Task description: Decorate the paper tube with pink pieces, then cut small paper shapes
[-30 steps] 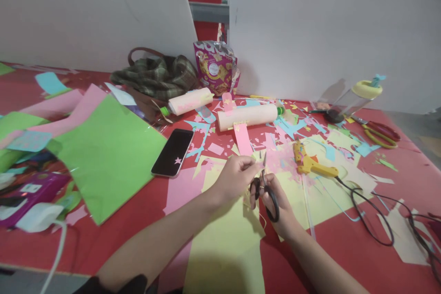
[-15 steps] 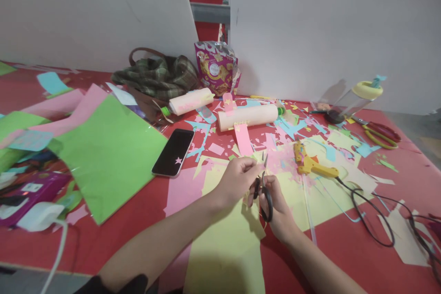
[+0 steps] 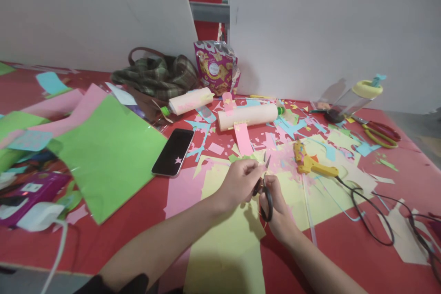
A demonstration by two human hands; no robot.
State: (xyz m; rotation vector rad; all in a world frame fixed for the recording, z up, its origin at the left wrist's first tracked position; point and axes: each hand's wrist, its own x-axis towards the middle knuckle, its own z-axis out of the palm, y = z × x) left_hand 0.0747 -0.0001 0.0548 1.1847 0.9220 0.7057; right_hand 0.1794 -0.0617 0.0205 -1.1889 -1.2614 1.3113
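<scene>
My right hand grips a pair of scissors by its black handle loops, with the blades pointing up and away from me. Close beside the blades, the fingers of my left hand are pinched together; whatever they hold is too small and hidden to name. Both hands are above a pale yellow sheet that overlaps a pink one. Beyond them lies a cream paper-wrapped bottle with a green cap and pink strips. A pink paper star rests on a phone to the left.
On the right are a yellow glue gun with a black cord, large scissors and a clear bottle. A green sheet and a purple box are at left. A second wrapped bottle and a snack bag stand behind.
My left hand has shifted slightly right, closer to the scissors. The blades look a little more tilted to the right. Everything else stays in place.
</scene>
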